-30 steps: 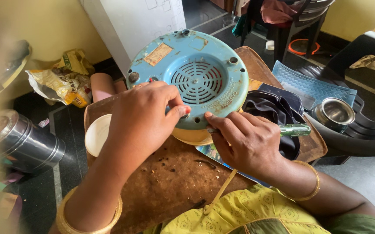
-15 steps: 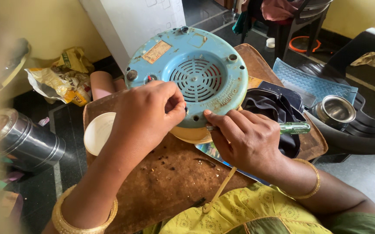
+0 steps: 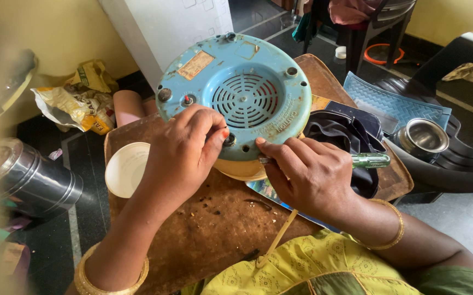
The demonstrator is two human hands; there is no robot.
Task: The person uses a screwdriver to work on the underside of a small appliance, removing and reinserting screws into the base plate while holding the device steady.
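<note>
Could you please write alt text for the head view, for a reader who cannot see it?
Two hands work on a round blue vented base on a brown board: the left hand pinches its rim, and the right hand holds a green-handled screwdriver.

Crumpled yellow-white food packets (image 3: 75, 104) on floor, upper left. Tan rectangular label (image 3: 195, 65) on blue round base (image 3: 280, 57), plus a faded square one (image 3: 246, 50), maybe peeling.

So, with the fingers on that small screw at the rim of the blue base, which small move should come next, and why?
Probably bring the green-handled screwdriver tip to the small dark screw. The left hand pinches that screw at the rim of the round blue metal base with a vent grille, and the right hand holds the driver flat, its tip beside the screw, not on it.
</note>
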